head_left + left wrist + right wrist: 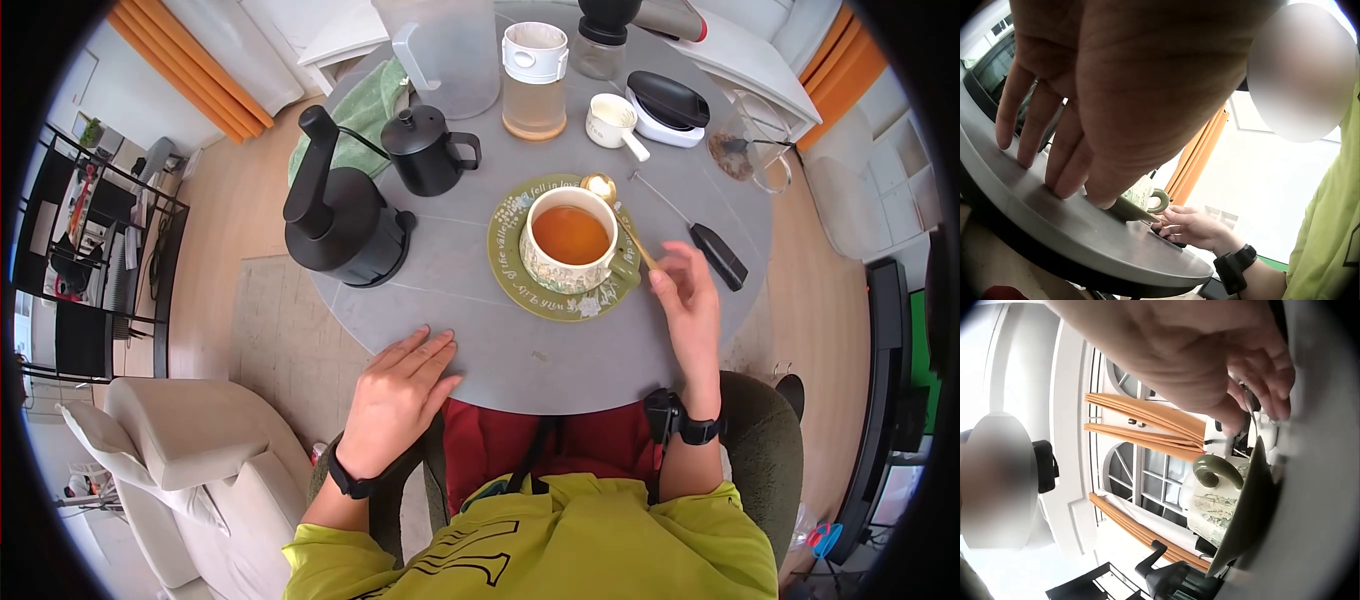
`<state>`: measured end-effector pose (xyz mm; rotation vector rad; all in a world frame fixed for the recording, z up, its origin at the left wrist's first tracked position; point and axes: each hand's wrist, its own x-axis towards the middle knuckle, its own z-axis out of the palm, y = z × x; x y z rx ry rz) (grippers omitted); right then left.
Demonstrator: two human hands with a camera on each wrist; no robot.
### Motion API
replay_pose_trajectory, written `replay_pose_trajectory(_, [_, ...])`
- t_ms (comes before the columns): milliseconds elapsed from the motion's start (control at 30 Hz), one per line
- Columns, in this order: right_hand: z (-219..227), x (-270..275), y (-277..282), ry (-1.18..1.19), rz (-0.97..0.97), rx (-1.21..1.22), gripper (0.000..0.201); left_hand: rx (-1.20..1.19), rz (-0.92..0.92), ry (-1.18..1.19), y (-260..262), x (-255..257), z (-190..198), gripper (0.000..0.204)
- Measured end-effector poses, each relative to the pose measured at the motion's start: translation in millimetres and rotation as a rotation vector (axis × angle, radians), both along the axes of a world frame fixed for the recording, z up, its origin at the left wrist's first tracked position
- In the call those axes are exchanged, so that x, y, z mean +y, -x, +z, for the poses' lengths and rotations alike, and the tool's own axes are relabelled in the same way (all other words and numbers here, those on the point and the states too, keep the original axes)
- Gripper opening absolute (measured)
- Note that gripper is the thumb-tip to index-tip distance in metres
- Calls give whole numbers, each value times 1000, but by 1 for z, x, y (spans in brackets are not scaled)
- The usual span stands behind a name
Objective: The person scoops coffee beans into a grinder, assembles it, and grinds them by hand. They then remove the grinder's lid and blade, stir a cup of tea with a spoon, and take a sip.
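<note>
The right hand [688,300] has its grip pinching the handle of a slim gold-coloured spoon [627,229], its bowl beside a white patterned cup [566,272] of amber liquid. The cup stands on a round green saucer [510,283] reading "fell in love" and "Lily of the valley". The left hand [398,398] rests, fingers straight, on the grey worktop [470,345].

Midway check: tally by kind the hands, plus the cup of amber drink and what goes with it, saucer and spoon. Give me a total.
Hands: 2 (left hand, right hand)
Cups: 1 (patterned cup)
Saucers: 1 (green saucer)
Spoons: 1 (gold spoon)
Total: 5
</note>
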<state>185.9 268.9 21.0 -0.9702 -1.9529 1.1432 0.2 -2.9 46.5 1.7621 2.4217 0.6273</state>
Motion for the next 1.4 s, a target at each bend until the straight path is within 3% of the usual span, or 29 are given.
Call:
replay_pose_trajectory(33, [2, -1, 1, -220, -70, -58, 26, -1, 2, 0, 0, 0, 0, 34])
replay_pose_trajectory(133, [22, -6, -1, -375, -84, -64, 25, 17, -7, -19, 1, 0, -1, 32])
replay_pose_trajectory(167, [28, -10, 0, -374, -84, -66, 25, 15, -8, -18, 0, 0, -1, 32])
replay_pose_trajectory(233, [38, -21, 4, -154, 56, -171, 24, 5, 3, 0, 0, 1, 0, 34])
replay_pose_trajectory(367, [27, -29, 18, -350, 107, -199, 32, 9, 8, 6, 0, 0, 2, 34])
replay_pose_trajectory(733, [26, -29, 29, -319, 124, -221, 23, -8, 7, -1, 1, 0, 0, 32])
replay_pose_trajectory(933, [22, -28, 28, -42, 84, -186, 19, -8, 10, -3, 2, 0, -1, 32])
replay_pose_trajectory(1000, [29, -31, 28, 163, 85, -80, 18, -12, 11, -4, 3, 0, 0, 31])
replay_pose_trajectory(1400, [56, -53, 4, -25, 207, 118, 16, -7, 25, -30, 5, 1, -3, 27])
